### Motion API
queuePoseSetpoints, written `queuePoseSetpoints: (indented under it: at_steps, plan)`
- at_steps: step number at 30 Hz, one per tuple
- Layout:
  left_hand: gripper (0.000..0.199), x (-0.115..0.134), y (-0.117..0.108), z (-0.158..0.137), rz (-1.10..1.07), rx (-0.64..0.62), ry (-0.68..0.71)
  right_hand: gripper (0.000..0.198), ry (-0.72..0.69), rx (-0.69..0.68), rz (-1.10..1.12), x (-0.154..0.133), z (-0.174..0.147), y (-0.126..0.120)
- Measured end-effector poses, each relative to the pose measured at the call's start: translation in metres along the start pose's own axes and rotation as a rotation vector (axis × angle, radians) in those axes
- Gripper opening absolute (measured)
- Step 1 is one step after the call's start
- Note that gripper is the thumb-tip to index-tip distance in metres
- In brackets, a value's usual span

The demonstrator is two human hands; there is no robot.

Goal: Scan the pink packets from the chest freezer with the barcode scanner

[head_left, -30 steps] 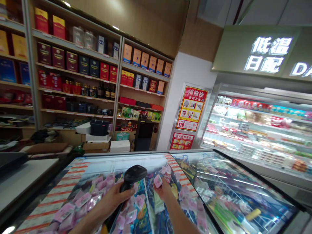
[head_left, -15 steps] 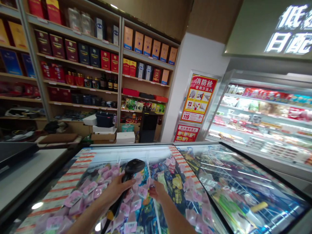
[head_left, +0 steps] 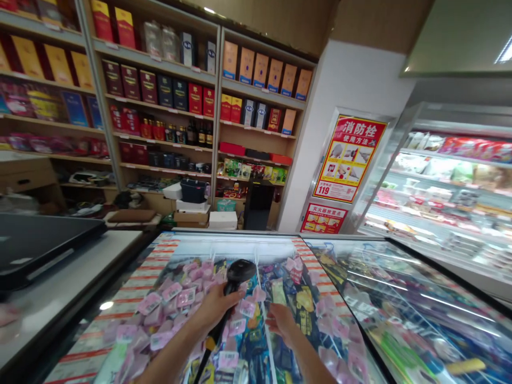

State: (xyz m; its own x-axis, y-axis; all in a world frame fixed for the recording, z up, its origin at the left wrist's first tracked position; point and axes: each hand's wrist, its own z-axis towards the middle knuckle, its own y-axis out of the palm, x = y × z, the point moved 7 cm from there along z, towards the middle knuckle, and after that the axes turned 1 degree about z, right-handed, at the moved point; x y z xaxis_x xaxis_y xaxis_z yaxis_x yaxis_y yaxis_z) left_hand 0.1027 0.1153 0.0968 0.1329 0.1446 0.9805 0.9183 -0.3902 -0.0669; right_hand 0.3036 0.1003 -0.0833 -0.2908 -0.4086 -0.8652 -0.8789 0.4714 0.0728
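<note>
My left hand (head_left: 224, 301) is wrapped round the handle of a black barcode scanner (head_left: 240, 271), whose head points away from me. Its cable runs down toward the bottom of the view. To the right, my right hand (head_left: 282, 322) hovers over the chest freezer with loosely bent fingers, and I see nothing held in them. Just beyond its fingertips lies a small pink packet (head_left: 259, 295). Many similar pink packets with white barcode labels (head_left: 186, 297) are spread over the freezer's glass top (head_left: 236, 248). Colourful packaged goods (head_left: 256, 346) show through the glass below.
A second glass-topped freezer (head_left: 404, 288) adjoins on the right. On the left is a white counter (head_left: 80, 282) bearing a black flat device (head_left: 44, 245), with a blurred skin-coloured shape at the edge. Shelves of boxes (head_left: 160, 90) and a lit refrigerated display (head_left: 448, 192) stand behind.
The view has swung left, so the scene sits further right. My right hand has drawn slightly away from the pink packet near its fingertips. My left hand keeps hold of the barcode scanner.
</note>
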Motion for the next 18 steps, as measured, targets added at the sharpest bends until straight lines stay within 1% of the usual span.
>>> queuePoseSetpoints:
  at_steps: [3,7,9,12,14,15,16,18]
  plan:
    - [0.032,-0.003,0.011,-0.004,-0.004,-0.022,-0.004,0.026,-0.016,0.02,0.003,0.003,-0.01,-0.021]
    - [0.033,-0.011,0.025,-0.005,-0.024,-0.041,-0.012,0.027,-0.082,0.052,-0.007,-0.015,-0.021,-0.05]
    - [0.033,-0.017,0.034,-0.005,-0.028,-0.059,-0.012,0.03,-0.132,0.032,-0.015,-0.027,-0.027,-0.058]
    - [0.034,-0.028,0.049,-0.004,-0.009,-0.048,-0.012,0.037,-0.166,-0.024,-0.038,-0.035,-0.039,-0.062]
    - [0.034,-0.036,0.058,-0.005,0.015,-0.023,-0.02,0.041,-0.159,-0.085,-0.08,-0.032,-0.054,-0.06]
    - [0.034,-0.04,0.062,-0.006,0.024,-0.013,-0.023,0.041,-0.156,-0.139,-0.118,-0.029,-0.065,-0.058]
    - [0.034,-0.045,0.066,-0.009,0.029,-0.002,-0.023,0.041,-0.159,-0.215,-0.16,-0.025,-0.08,-0.055]
    - [0.033,-0.054,0.071,-0.017,0.031,0.033,-0.023,0.038,-0.181,-0.422,-0.24,-0.017,-0.12,-0.051]
